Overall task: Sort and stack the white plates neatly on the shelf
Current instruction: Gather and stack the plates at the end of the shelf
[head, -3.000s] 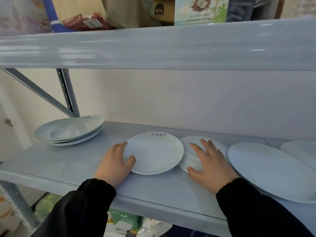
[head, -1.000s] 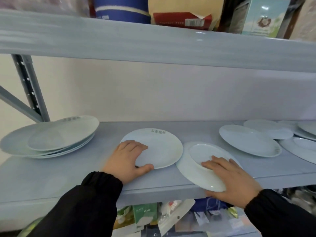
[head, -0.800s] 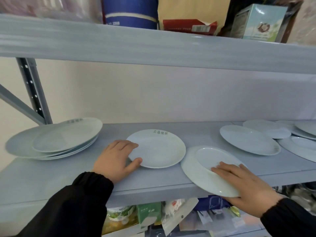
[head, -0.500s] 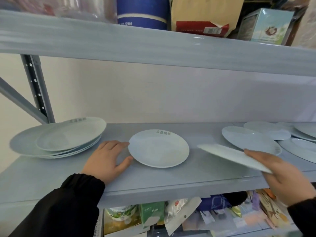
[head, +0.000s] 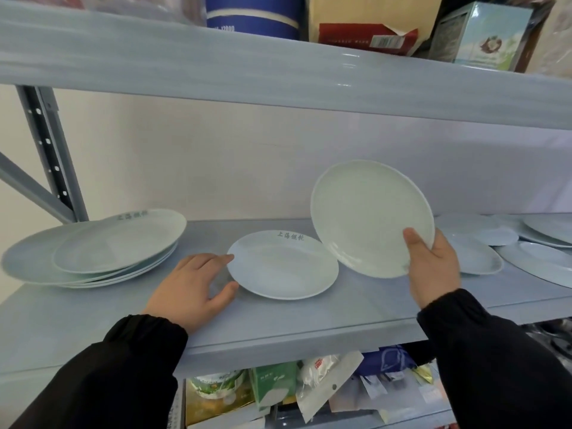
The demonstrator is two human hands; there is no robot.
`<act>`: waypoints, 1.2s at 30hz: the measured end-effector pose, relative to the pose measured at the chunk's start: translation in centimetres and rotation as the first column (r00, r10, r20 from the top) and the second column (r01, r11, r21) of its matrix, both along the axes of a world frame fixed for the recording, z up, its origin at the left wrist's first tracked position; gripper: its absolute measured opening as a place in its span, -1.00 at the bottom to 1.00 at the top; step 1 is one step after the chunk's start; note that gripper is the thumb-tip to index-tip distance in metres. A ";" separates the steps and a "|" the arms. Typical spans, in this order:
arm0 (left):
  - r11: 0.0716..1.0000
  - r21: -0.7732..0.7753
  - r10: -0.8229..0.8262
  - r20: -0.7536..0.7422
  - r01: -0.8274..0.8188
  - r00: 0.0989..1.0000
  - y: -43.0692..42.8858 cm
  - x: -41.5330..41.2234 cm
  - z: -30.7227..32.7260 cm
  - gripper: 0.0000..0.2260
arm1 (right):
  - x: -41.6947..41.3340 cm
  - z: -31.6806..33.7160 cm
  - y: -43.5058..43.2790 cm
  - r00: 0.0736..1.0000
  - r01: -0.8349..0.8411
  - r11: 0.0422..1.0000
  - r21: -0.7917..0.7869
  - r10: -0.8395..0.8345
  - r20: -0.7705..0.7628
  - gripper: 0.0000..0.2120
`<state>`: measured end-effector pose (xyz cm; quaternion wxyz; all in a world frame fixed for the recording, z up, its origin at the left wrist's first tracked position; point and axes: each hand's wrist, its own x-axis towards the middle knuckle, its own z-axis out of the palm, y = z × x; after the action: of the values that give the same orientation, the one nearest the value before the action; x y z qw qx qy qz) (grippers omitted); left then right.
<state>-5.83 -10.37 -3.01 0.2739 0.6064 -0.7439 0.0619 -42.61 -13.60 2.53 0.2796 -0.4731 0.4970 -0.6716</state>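
Observation:
My right hand [head: 433, 261] grips a plain white plate [head: 368, 215] by its lower right rim, tilted almost upright above the shelf [head: 309, 320], face toward me. A small white plate with printed characters [head: 281, 266] lies flat at the shelf's middle. My left hand [head: 192, 284] rests on the shelf at that plate's left edge, fingertips and thumb touching its rim. A stack of white plates [head: 93, 252] sits at the far left, the top one smaller and printed. More white plates [head: 476, 253] lie spread on the right, partly hidden by my right hand.
The upper shelf board [head: 278, 75] hangs close overhead, loaded with boxes and a blue drum [head: 252, 23]. A grey upright post [head: 49, 150] stands at the back left. Packets and cartons [head: 272, 388] fill the level below.
My right hand has slid the plain plate off the shelf's front edge, lifted it and turned it from flat to nearly upright. My left hand stayed at the printed plate's left rim.

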 end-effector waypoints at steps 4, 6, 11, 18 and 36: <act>1.000 0.008 -0.004 -0.007 0.004 1.000 -0.1 0.1 -0.1 -0.38 | 1.7 0.7 -2.1 0.954 -0.099 0.995 -0.003 0.096 0.283 -0.83; 1.000 0.009 -0.007 -0.003 0.007 1.000 -0.2 0.0 -0.1 -0.38 | 2.5 1.0 -2.9 0.905 -0.150 0.989 0.001 0.137 0.403 -0.80; 1.000 0.012 -0.017 -0.001 0.017 1.000 -0.3 0.1 -0.1 -0.39 | 3.8 -0.1 -5.3 0.823 -0.260 0.963 0.070 0.183 0.538 -0.65; 0.999 0.007 -0.037 0.031 0.037 0.999 -0.5 0.2 -0.1 -0.41 | 3.6 -2.9 -6.2 0.707 -0.348 0.936 0.053 0.225 0.671 -0.68; 0.998 0.009 -0.069 0.036 0.069 0.997 -0.4 0.1 -0.2 -0.46 | 4.0 -4.7 -7.4 0.925 -0.290 0.874 0.390 0.360 -0.120 -0.13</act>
<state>-5.69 -10.72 -3.18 0.2597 0.5803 -0.7695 0.0607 -38.58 -20.99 -2.20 0.4236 -0.5511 0.5503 -0.4626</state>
